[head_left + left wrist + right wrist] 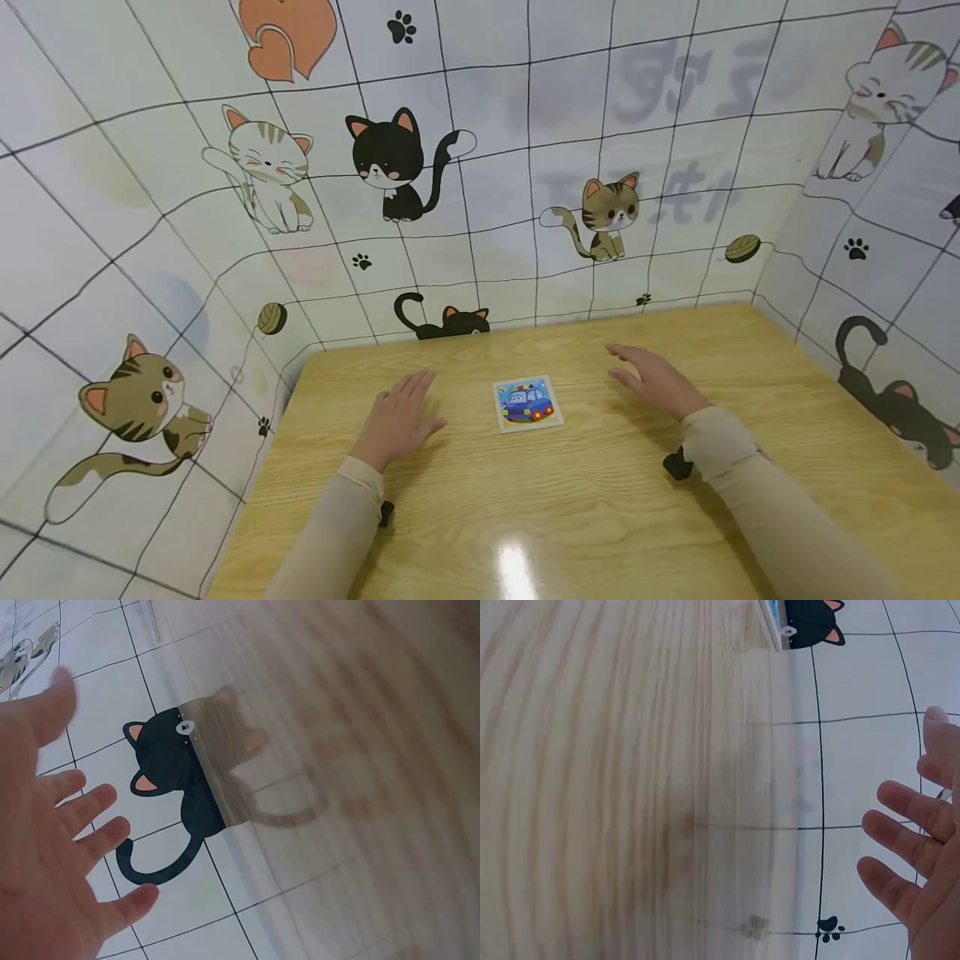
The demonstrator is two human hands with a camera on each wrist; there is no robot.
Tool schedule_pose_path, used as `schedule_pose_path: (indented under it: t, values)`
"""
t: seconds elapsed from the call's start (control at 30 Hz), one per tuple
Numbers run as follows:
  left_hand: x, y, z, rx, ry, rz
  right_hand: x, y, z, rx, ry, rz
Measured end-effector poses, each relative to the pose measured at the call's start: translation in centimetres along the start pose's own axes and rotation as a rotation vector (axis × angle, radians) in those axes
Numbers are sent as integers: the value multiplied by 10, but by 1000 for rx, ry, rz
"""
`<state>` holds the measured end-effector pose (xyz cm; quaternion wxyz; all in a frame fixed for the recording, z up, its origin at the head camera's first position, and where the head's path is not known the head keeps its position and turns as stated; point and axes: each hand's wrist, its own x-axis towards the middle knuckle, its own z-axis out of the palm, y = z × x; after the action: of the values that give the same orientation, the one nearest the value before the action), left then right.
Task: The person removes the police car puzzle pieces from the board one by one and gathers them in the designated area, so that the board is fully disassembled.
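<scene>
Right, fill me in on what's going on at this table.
A person has both bare hands out over the wooden table, and neither is holding anything. The left hand and the right hand are open, on either side of a small square picture of a blue car. The picture lies on the table between them, and neither hand touches it. Behind the table is a wall with cartoon cats on it.
</scene>
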<state>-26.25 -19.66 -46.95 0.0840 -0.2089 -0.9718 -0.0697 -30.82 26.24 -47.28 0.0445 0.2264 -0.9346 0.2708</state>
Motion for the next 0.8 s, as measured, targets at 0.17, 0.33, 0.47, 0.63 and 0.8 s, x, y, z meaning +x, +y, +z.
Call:
schedule_pose_path:
  t: [0.17, 0.33, 0.47, 0.63, 0.8]
  values:
    - [4, 5, 1, -8, 36, -8, 7, -8, 7, 7, 3, -19]
    - [8, 14, 6, -53, 11, -23, 12, -15, 16, 15, -15, -18]
    - [12, 24, 4, -76, -70, -65, 18, -22, 23, 14, -27, -19]
    - [17, 35, 0, -60, -111, -54, 23, -28, 32, 34, -36, -51]
    - [23, 41, 8, -35, -122, -40, 28, -34, 42, 77, -72, -56]
